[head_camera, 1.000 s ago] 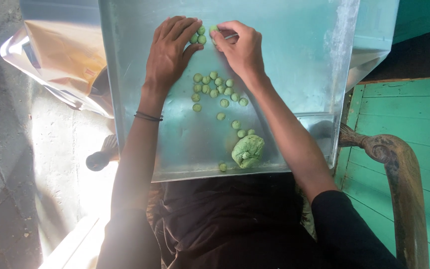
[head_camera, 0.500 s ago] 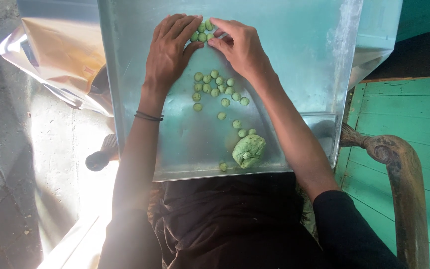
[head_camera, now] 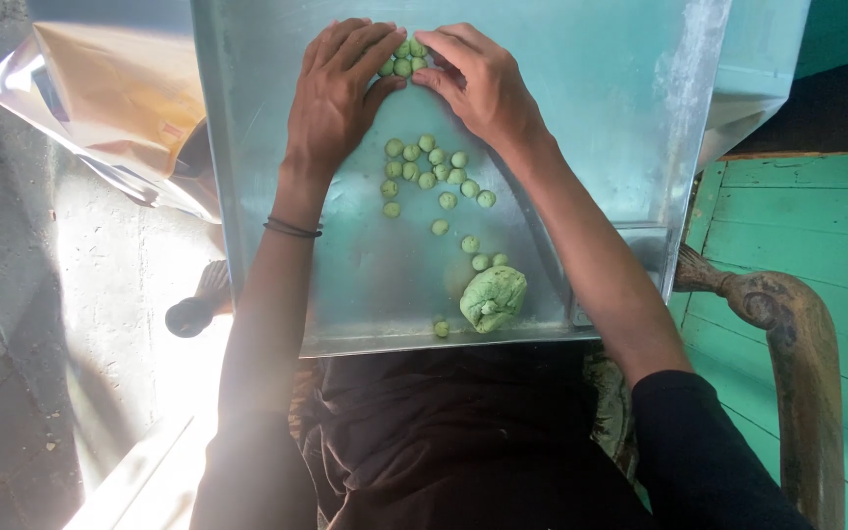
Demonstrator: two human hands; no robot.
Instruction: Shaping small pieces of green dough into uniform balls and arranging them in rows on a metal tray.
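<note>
— Left hand [head_camera: 338,96] first: what is it doing?

— It lies flat and released on the metal tray [head_camera: 601,118], fingers spread, its thumb touching a small cluster of green balls [head_camera: 402,61] at the far end of the tray. It grasps nothing. A dark band sits at the wrist.

— And right of that cluster?

— The right hand [head_camera: 483,86] comes in from the other side, fingers curled loosely down onto the same balls. Whether it pinches one or only pushes them cannot be told; the fingertips cover the contact.

— Where are the other pieces?

— Nearer the person than the cluster: a scattered group of balls [head_camera: 434,172] mid-tray, a few trailing toward the dough lump [head_camera: 493,297], and one stray ball [head_camera: 441,328] at the tray's near rim.

— What might go wrong?

— That stray ball could likely roll off the rim onto the lap, since the tray seems to rest on the knees and may tilt. Pressing the cluster between two hands could squash or fuse the balls. The right forearm passes just beside the trailing balls and might sweep them.

— What stays unclear?

— The tray's far edge is cut off, and so are any balls beyond the fingers. Left of the tray, a shiny bag [head_camera: 110,108] is partly hidden. Right of it, a wooden chair arm [head_camera: 787,324] shows only in part, and what supports the tray cannot be seen.
</note>
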